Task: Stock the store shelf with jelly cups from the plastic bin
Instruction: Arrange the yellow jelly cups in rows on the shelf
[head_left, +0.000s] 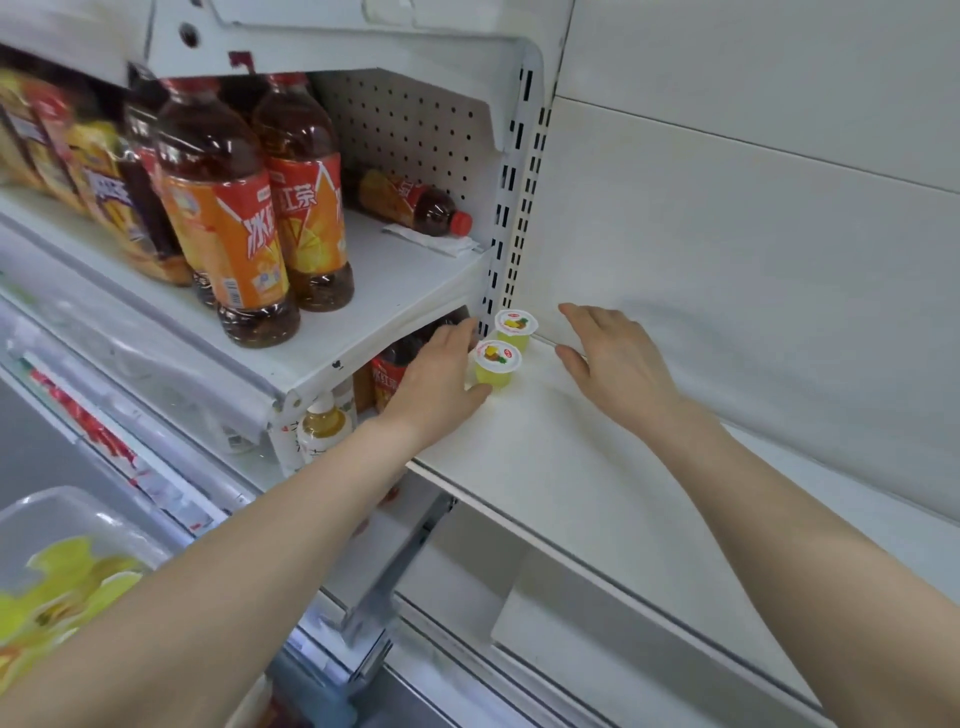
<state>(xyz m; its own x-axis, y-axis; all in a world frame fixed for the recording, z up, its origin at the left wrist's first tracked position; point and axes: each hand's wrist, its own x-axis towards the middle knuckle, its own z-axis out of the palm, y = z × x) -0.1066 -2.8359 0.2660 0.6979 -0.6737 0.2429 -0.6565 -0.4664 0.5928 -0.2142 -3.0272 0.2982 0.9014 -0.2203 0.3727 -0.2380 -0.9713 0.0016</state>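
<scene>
We see the near jelly cup (497, 364) and far jelly cup (515, 328) at the far left corner of the shelf (571, 467). Our left hand (441, 379), fingers straight, touches the near jelly cup. Our right hand (613, 358) hovers just right of both, fingers spread, holding nothing.

Bare left hand (441, 382), bare right hand (615, 358), forearms bare throughout

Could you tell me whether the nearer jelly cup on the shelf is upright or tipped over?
Upright: the nearer jelly cup stands on its base on the shelf, printed lid facing up.
</scene>
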